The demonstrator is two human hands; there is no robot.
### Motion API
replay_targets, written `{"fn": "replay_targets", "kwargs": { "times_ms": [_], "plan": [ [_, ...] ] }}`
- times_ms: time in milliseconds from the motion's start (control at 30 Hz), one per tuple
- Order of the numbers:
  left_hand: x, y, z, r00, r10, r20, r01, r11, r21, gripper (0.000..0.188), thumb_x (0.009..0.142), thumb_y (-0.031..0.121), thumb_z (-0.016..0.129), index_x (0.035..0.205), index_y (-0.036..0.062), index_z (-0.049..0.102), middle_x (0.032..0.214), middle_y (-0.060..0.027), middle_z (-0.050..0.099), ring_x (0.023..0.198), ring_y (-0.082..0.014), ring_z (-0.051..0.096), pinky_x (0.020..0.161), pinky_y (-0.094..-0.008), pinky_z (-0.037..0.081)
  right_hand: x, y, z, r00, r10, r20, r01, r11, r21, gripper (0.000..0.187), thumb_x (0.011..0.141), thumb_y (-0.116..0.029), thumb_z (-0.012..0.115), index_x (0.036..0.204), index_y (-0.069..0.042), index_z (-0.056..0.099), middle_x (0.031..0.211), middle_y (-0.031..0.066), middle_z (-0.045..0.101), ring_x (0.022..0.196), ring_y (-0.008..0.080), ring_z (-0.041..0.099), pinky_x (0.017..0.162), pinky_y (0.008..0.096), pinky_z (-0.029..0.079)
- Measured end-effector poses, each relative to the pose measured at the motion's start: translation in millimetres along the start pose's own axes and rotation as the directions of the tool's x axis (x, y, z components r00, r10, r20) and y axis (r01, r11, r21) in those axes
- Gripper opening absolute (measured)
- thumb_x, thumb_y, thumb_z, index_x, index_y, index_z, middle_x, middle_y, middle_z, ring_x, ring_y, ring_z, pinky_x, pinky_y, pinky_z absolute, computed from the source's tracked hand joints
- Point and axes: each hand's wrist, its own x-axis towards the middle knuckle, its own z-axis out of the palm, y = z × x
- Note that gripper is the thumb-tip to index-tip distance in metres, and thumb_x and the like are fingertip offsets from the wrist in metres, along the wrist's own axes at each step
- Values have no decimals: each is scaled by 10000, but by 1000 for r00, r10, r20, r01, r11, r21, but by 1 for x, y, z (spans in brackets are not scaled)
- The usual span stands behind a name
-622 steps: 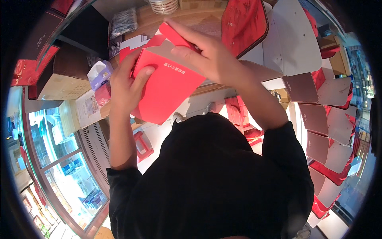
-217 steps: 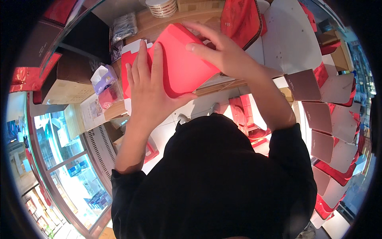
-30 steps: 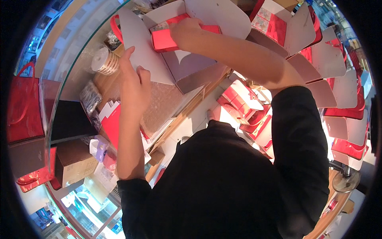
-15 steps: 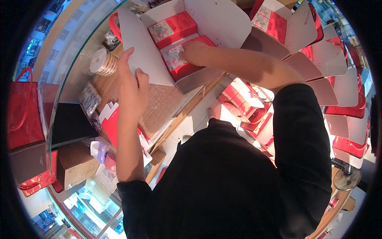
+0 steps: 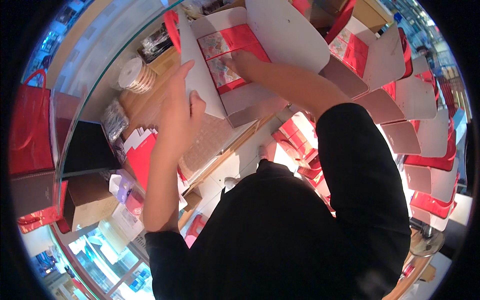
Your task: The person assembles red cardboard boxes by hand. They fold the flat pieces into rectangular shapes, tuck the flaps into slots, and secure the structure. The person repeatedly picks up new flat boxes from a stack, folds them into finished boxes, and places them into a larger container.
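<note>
An open carton (image 5: 300, 45) with white inner flaps and a red handle stands on the counter. Inside it, two red boxes with pale floral panels lie side by side: the far red box (image 5: 235, 36) and the near red box (image 5: 225, 74). Over the near one is my right hand (image 5: 246, 65), its bent fingers pressed on the floral panel; some fingertips are hidden. My left hand (image 5: 181, 107) is at the carton's left flap (image 5: 200, 75), index finger and thumb stretched apart. Its other fingers are mostly out of sight.
Ribbon spools (image 5: 136, 75) and plastic-wrapped items (image 5: 115, 119) lie left on the wooden counter (image 5: 210, 145), near red card sleeves (image 5: 142, 155). A glass edge (image 5: 95, 92) curves along the left. More open cartons (image 5: 385, 55) line the right; red bags (image 5: 300, 140) sit on the floor.
The near red box now sits lower and level against the far one, the gap between them closed, with my right hand still on it. My view has shifted; my left hand stays by the flap.
</note>
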Motion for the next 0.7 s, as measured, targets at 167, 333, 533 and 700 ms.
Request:
{"fn": "replay_targets", "kwargs": {
  "times_ms": [167,333,533,700],
  "plan": [
    [-2,3,-1,1000,-26,10,26,1000,3,532,813,-3,465,1326,44,334,1266,-236,443,1064,-386,513,905,-411,409,8,-9,30,998,63,-28,-58,990,132,437,870,-268,458,1261,-71,438,1088,210,575,976,357,598,772,487,497],
    [0,0,10,994,-22,-105,8,991,-133,597,821,68,530,1368,52,291,1354,-235,364,1209,-389,416,998,-401,354,3,3,5,1000,20,15,-23,978,206,397,921,-344,422,1170,-56,534,1060,225,608,963,359,613,821,469,489],
    [-95,-30,-17,930,-86,-357,98,995,15,635,809,175,616,1346,7,323,1362,-239,366,1249,-403,364,1021,-439,329,-84,-13,-120,810,456,-370,71,549,833,427,777,-223,646,1150,-30,563,918,143,623,858,302,594,799,365,467],
    [-273,-147,-12,674,-562,-479,694,703,153,487,809,132,586,1250,-19,443,1289,-223,452,1187,-385,429,995,-431,354,-160,-104,-76,309,788,-532,594,277,756,180,853,-218,547,807,-44,541,671,48,504,617,146,489,562,263,414]
  ]
}}
